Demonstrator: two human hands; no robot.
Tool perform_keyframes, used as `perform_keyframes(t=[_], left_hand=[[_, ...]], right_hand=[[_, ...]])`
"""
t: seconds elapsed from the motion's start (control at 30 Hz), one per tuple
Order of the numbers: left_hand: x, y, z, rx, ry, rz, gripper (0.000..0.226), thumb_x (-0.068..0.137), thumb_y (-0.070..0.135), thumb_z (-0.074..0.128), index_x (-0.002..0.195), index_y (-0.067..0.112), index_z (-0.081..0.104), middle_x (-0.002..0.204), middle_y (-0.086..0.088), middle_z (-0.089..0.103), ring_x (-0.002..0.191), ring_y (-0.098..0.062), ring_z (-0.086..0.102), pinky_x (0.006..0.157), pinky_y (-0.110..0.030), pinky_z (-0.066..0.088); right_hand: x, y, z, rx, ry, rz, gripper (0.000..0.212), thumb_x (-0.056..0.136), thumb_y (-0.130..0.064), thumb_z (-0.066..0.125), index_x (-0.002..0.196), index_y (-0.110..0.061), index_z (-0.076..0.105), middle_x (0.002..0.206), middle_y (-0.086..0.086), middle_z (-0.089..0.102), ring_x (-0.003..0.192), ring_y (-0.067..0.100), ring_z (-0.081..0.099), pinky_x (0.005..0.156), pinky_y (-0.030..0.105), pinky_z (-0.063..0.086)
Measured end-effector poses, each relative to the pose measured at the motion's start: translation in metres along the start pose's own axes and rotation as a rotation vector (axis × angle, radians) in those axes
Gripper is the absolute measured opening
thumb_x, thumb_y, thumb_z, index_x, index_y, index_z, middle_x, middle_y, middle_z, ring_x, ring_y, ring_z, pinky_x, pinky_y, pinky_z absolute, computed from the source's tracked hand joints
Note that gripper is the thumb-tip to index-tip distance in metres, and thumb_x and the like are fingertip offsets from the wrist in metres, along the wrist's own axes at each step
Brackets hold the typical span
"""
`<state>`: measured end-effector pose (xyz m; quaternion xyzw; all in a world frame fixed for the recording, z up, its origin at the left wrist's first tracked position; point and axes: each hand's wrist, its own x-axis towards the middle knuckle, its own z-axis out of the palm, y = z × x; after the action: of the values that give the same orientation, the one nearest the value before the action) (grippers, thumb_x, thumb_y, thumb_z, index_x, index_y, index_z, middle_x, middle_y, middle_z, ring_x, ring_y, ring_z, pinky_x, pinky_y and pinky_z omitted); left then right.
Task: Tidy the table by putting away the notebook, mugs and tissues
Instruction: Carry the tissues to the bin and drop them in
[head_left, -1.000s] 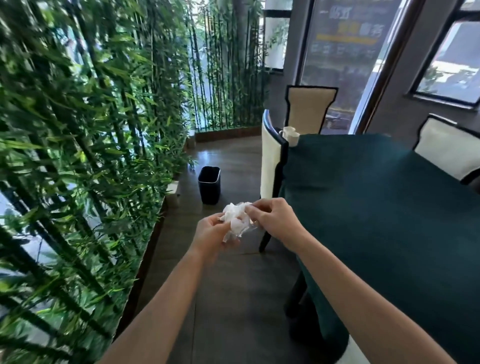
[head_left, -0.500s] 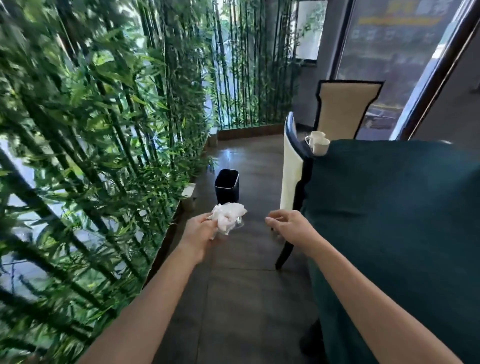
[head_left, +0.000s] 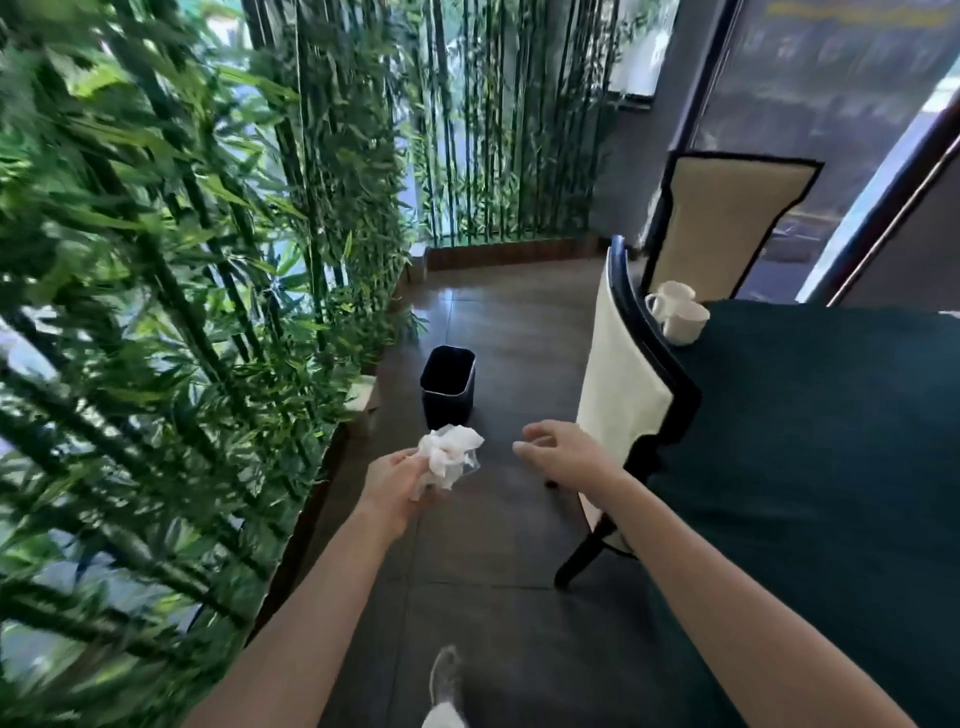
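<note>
My left hand (head_left: 397, 480) grips a crumpled wad of white tissues (head_left: 449, 454), held out over the dark floor. A black waste bin (head_left: 448, 387) stands open on the floor just beyond the wad. My right hand (head_left: 563, 449) hovers to the right with its fingers apart and nothing in it. Two white mugs (head_left: 678, 314) sit together at the far corner of the table with the dark green cloth (head_left: 810, 441). No notebook is in view.
A cream chair with a dark frame (head_left: 626, 395) is pushed against the table's left side, and a second chair (head_left: 727, 223) stands at the far end. A bamboo screen (head_left: 171, 312) lines the left of the tiled aisle. My shoe (head_left: 447, 680) shows at the bottom.
Both hands held the tissue wad at first; my right hand has let go and moved apart. I have moved forward along the aisle, so the bin appears closer.
</note>
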<state>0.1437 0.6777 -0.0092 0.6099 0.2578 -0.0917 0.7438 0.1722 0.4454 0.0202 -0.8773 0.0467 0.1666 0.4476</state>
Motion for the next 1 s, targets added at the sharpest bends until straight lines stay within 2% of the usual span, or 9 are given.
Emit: perform_keyframes(t=[0.1,0.23,0.33,0.4,0.53,0.67,0.77,0.87,1.0], left_hand=[[0.056,0.033,0.000,-0.010,-0.022,-0.031,0.005,0.085,0.007,0.078,0.089,0.008,0.075,0.082,-0.015,0.069,0.062,-0.022,0.062,0.060,-0.030,0.054],[0.123,0.077,0.003,-0.010,-0.052,-0.049,0.016,0.069,0.017,0.081,0.083,0.009,0.080,0.071,-0.013,0.067,0.045,-0.015,0.057,0.066,-0.032,0.045],[0.169,0.096,0.007,-0.032,-0.063,-0.056,0.007,0.086,0.009,0.071,0.089,0.007,0.077,0.077,-0.016,0.067,0.038,-0.009,0.056,0.063,-0.031,0.048],[0.199,0.104,0.010,-0.067,-0.022,-0.071,0.015,0.097,-0.002,0.060,0.091,0.006,0.071,0.076,-0.017,0.063,0.030,-0.005,0.050,0.064,-0.031,0.047],[0.266,0.112,0.014,-0.035,0.046,-0.103,0.030,0.096,-0.006,0.060,0.121,0.010,0.062,0.100,-0.019,0.066,0.053,-0.017,0.059,0.055,-0.029,0.057],[0.338,0.122,0.026,0.059,0.062,-0.133,0.019,0.096,-0.002,0.059,0.104,0.006,0.073,0.085,-0.015,0.067,0.055,-0.016,0.059,0.050,-0.023,0.057],[0.403,0.135,0.042,0.075,0.099,-0.163,0.017,0.096,-0.001,0.061,0.102,0.006,0.075,0.075,-0.009,0.067,0.051,-0.014,0.059,0.050,-0.023,0.056],[0.471,0.153,0.060,0.114,0.135,-0.197,0.019,0.097,-0.003,0.060,0.099,0.008,0.076,0.079,-0.010,0.067,0.053,-0.014,0.059,0.049,-0.022,0.056],[0.559,0.173,0.082,0.153,0.153,-0.242,0.020,0.100,-0.008,0.054,0.100,0.009,0.064,0.087,-0.009,0.064,0.071,-0.017,0.062,0.050,-0.021,0.059]], right_hand=[[0.062,-0.034,-0.002,-0.032,-0.003,0.001,0.047,0.092,-0.039,0.074,0.133,-0.015,0.067,0.123,0.005,0.073,0.111,0.023,0.071,0.099,0.039,0.057],[0.135,-0.073,-0.010,-0.034,0.017,0.003,0.045,0.093,-0.039,0.073,0.131,-0.015,0.069,0.122,0.005,0.073,0.112,0.024,0.070,0.103,0.041,0.055],[0.180,-0.089,-0.012,-0.025,0.021,0.010,0.043,0.092,-0.040,0.074,0.129,-0.018,0.070,0.120,0.006,0.074,0.105,0.023,0.071,0.101,0.043,0.057],[0.212,-0.095,-0.013,-0.029,0.001,0.030,0.044,0.092,-0.039,0.074,0.129,-0.017,0.070,0.120,0.007,0.074,0.101,0.022,0.070,0.102,0.043,0.056],[0.283,-0.101,-0.012,-0.027,-0.030,0.042,0.047,0.092,-0.037,0.074,0.132,-0.013,0.068,0.114,0.007,0.075,0.093,0.019,0.068,0.095,0.042,0.059],[0.357,-0.097,-0.009,-0.011,-0.078,0.081,0.043,0.092,-0.036,0.074,0.129,-0.016,0.070,0.107,0.003,0.075,0.098,0.021,0.070,0.096,0.040,0.057],[0.429,-0.096,-0.012,-0.006,-0.116,0.094,0.041,0.092,-0.037,0.073,0.129,-0.018,0.069,0.109,0.001,0.074,0.097,0.021,0.070,0.092,0.040,0.059],[0.506,-0.099,-0.020,0.006,-0.139,0.113,0.044,0.095,-0.037,0.070,0.135,-0.018,0.066,0.120,0.002,0.071,0.107,0.024,0.069,0.095,0.040,0.058],[0.607,-0.094,-0.022,0.015,-0.163,0.158,0.044,0.098,-0.034,0.067,0.138,-0.017,0.063,0.122,0.002,0.071,0.111,0.020,0.066,0.099,0.038,0.054]])
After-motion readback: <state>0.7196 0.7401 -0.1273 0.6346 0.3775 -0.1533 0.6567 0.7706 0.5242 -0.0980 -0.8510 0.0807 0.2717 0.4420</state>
